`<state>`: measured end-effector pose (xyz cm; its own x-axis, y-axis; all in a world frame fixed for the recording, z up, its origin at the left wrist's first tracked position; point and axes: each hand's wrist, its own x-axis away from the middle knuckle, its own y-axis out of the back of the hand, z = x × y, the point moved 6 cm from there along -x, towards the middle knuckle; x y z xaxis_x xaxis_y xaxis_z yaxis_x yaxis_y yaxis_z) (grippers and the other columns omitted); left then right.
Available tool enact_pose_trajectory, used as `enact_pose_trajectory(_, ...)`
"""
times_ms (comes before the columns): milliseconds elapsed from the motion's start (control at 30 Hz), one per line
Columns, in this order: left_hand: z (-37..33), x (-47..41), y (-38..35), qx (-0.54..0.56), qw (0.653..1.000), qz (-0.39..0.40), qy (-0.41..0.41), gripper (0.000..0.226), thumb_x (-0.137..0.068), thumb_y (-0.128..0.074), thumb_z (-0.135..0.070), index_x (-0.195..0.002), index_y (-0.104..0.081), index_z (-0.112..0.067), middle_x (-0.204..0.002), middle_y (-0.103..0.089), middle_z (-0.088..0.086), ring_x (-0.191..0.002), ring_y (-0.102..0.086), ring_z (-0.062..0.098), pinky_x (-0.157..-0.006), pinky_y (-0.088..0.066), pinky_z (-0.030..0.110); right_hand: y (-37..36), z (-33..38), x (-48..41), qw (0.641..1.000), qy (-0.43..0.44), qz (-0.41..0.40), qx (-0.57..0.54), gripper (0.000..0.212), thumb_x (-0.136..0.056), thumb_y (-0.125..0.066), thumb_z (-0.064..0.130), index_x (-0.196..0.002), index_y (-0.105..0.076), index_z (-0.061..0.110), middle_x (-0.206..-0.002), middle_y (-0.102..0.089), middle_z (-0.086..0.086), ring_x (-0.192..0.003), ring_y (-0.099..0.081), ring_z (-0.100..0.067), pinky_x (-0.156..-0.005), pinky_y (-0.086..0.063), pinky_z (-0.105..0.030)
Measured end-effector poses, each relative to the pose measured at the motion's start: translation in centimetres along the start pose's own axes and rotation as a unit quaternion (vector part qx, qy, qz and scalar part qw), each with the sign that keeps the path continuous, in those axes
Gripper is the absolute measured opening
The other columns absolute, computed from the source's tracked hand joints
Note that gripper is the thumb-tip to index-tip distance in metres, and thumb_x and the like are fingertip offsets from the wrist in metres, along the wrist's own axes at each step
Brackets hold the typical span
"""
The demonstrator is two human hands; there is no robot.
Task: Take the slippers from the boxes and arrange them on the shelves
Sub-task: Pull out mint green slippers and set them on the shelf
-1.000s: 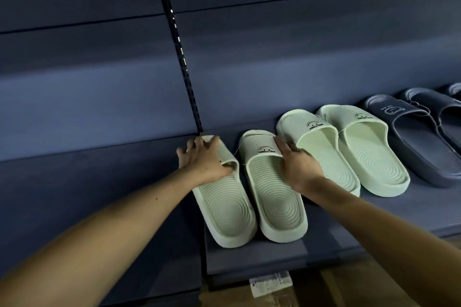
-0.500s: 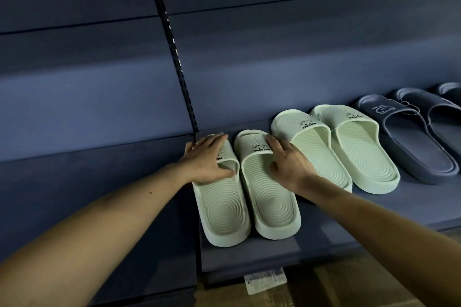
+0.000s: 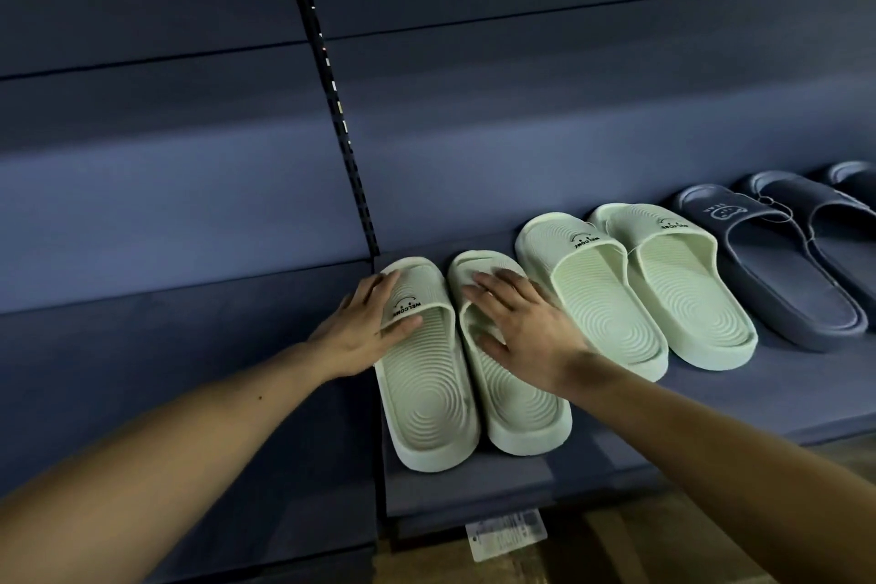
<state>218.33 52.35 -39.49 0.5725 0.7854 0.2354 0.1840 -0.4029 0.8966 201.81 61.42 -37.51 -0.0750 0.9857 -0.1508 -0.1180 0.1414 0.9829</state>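
Currently: two pale green pairs stand on the blue shelf [image 3: 739, 398], toes to the back wall, heels toward the front edge.

- Leftmost green slipper [image 3: 429, 413]: at the shelf's left end, just below the foot of the black slotted upright [image 3: 340, 109]. "WELCOME" print visible on the strap.
- Left hand [image 3: 362, 330]: rests on that strap's outer side. Fingers fairly straight and close together, thumb laid across the strap's front edge; no clear grip.
- Second green slipper [image 3: 519, 413]: touching the first along its side.
- Right hand [image 3: 528, 330]: lies flat over its strap, fingers spread wide, thumb down on the ribbed footbed. Holding nothing.
- Other green pair [image 3: 611, 313]: just to the right, set further back, the two touching each other.
- Dark blue slippers [image 3: 777, 270]: further right, partly cut off at the frame edge.
- White label [image 3: 507, 532]: on the shelf's front lip; print too blurred to read.
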Motion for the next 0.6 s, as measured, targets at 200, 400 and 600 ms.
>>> enact_pose_trajectory(200,0.2,-1.2,0.2,-0.018,0.999,-0.036,0.027,0.073,-0.090,-0.033,-0.059,-0.149,0.000,-0.030,-0.156,-0.006,-0.005,-0.141,-0.016,0.027,-0.112,-0.027,0.047,-2.2,-0.3,-1.7,0.997,-0.054,0.000,0.049,0.051,-0.080,-0.035,0.039,-0.128,-0.041,0.026,-0.127,-0.057,0.002,-0.124,-0.042,-0.028,-0.099,-0.033,-0.050)
enact_pose_trajectory(400,0.3,-2.7,1.2,-0.009,0.999,-0.028,0.038,0.078,-0.088,-0.036,-0.061,-0.149,0.001,-0.028,-0.157,-0.002,-0.005,-0.144,-0.011,0.025,-0.116,-0.018,0.042,-2.2,-1.2,-3.9,0.999,-0.013,0.043,0.018,0.076,-0.076,0.004,0.050,-0.149,-0.004,0.031,-0.158,0.004,0.005,-0.145,0.012,-0.025,-0.105,0.022,-0.037)
enact_pose_trajectory(600,0.1,-1.9,3.7,-0.152,0.988,-0.006,0.026,0.075,-0.084,-0.017,-0.073,-0.148,0.002,-0.037,-0.157,0.001,-0.014,-0.145,-0.008,0.017,-0.115,-0.015,0.044,-0.4,-1.9,-2.5,0.996,-0.009,0.082,-0.014,0.068,-0.096,-0.038,0.030,-0.148,0.006,0.031,-0.157,0.015,0.007,-0.145,0.016,-0.020,-0.117,0.008,-0.041)
